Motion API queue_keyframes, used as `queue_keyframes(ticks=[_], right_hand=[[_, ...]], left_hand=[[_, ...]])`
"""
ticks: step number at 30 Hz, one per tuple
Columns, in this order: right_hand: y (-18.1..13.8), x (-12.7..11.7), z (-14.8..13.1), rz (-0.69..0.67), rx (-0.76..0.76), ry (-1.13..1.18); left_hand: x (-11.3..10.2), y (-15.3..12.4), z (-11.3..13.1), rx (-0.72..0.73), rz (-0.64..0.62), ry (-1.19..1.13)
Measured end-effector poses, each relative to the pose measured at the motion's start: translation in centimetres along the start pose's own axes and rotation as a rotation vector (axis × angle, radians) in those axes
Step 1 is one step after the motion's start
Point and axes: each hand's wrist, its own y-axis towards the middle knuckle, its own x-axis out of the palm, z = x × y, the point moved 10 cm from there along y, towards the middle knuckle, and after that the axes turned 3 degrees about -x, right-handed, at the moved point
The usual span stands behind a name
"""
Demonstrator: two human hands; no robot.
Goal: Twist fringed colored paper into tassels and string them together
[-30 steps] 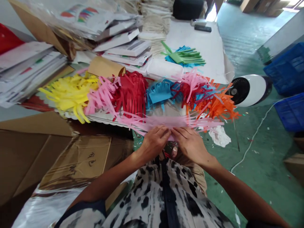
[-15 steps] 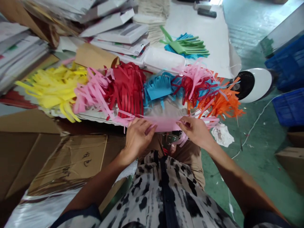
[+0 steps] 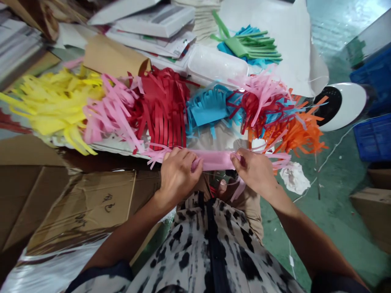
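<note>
A strip of pink fringed paper [image 3: 215, 159] stretches between my two hands just above my lap. My left hand [image 3: 179, 173] is closed on its left part, fingers curled over the paper. My right hand [image 3: 255, 171] pinches its right part, with loose pink strands hanging below it. Behind the strip lie piles of fringed paper: yellow [image 3: 55, 106], pink [image 3: 111, 112], red [image 3: 161, 108], blue [image 3: 207, 108] and orange [image 3: 293, 132].
Flattened cardboard boxes [image 3: 76, 203] lie at the left. Stacks of printed sheets [image 3: 152, 24] and a green and blue fringed bundle [image 3: 247, 44] sit farther back. A white round fan [image 3: 342, 106], blue crates [image 3: 374, 134] and a crumpled paper [image 3: 295, 179] are on the green floor at right.
My hands have moved apart along the pink strip, from touching at its middle to gripping it a hand's width apart. The view has tilted closer to the paper piles.
</note>
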Motion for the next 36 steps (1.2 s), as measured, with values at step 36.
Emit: queue_keyframes(ticks=[36], right_hand=[[-7.4,-9.9,1.1,0.650,-0.238,0.057]], left_hand=[[1.7,-1.8,6.7,0.756,-0.038,0.206]])
